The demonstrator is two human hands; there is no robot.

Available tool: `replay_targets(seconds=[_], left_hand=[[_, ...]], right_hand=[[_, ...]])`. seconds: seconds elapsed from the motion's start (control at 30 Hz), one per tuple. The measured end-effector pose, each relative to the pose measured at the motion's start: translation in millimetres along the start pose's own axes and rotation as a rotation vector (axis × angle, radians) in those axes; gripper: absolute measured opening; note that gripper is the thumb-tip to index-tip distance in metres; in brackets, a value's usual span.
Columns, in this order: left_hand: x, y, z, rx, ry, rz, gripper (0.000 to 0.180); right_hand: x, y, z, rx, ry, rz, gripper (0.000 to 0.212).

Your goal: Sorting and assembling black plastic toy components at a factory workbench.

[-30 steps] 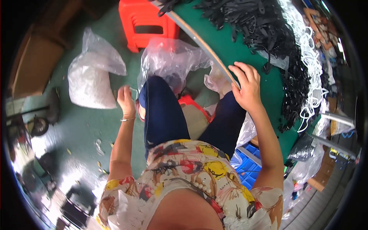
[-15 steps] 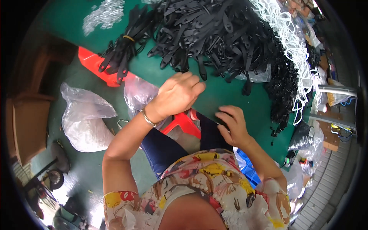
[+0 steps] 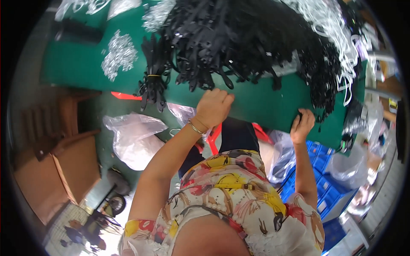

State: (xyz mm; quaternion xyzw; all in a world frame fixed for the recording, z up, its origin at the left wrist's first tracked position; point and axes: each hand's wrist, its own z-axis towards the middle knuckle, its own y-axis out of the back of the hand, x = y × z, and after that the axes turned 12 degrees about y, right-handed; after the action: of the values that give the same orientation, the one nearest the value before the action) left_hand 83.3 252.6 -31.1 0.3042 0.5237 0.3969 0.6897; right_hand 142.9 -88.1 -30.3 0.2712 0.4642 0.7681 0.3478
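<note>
My left hand (image 3: 215,107) is curled closed over the near edge of the green table (image 3: 252,102). It lies just below the hanging ends of a large heap of black straps (image 3: 213,47); whatever is inside its fingers is hidden. Farther right, my right hand (image 3: 303,126) rests at the table edge with bent fingers around a small dark piece too small to name. Beside that hand lies a pile of small black parts (image 3: 322,85). Left of my left hand, a bundle of black straps (image 3: 154,81) tied with a yellow band hangs over the edge.
Clear small parts (image 3: 119,55) lie on the table's left, near a black roll (image 3: 79,32). White cords (image 3: 341,47) line the right. A filled plastic bag (image 3: 134,138) stands on the floor, with cardboard (image 3: 77,166) farther left. Blue crates (image 3: 320,170) are at my right.
The view has shifted, showing more of the table's left. My right hand has moved right, from over my lap to the table edge beside the small black parts. My left hand stays closed near the straps.
</note>
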Motion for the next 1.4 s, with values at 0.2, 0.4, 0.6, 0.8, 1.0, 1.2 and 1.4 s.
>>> replay_targets(seconds=[0.2,0.4,0.6,0.8,1.0,1.2,1.4], left_hand=[[-6.9,-1.8,4.6,0.015,-0.021,0.044,0.023],[-5.5,-6.0,2.3,-0.051,-0.035,0.055,0.018],[-4.4,-10.5,-0.1,-0.118,-0.058,0.043,0.015],[-0.9,-16.4,-7.3,-0.119,-0.093,0.039,0.016],[7.5,-15.3,-9.7,-0.189,-0.123,0.069,0.013],[12.2,-30.4,-16.1,-0.264,-0.091,-0.001,0.012],[38.5,-21.5,-27.5,-0.281,0.019,-0.043,0.016]], right_hand=[[1.9,4.6,-2.3,-0.009,-0.084,-0.026,0.024],[0.0,-0.2,-5.3,-0.054,-0.099,-0.015,0.023],[-0.5,-1.4,-9.3,-0.092,-0.109,0.005,0.021],[-0.7,-5.5,-18.8,-0.154,-0.111,-0.010,0.020],[-2.0,-15.4,-15.4,-0.313,-0.005,-0.043,0.012],[38.2,-32.2,-59.2,-0.904,-0.067,0.195,0.008],[36.3,-107.2,-179.7,-0.385,-0.577,0.547,0.009]])
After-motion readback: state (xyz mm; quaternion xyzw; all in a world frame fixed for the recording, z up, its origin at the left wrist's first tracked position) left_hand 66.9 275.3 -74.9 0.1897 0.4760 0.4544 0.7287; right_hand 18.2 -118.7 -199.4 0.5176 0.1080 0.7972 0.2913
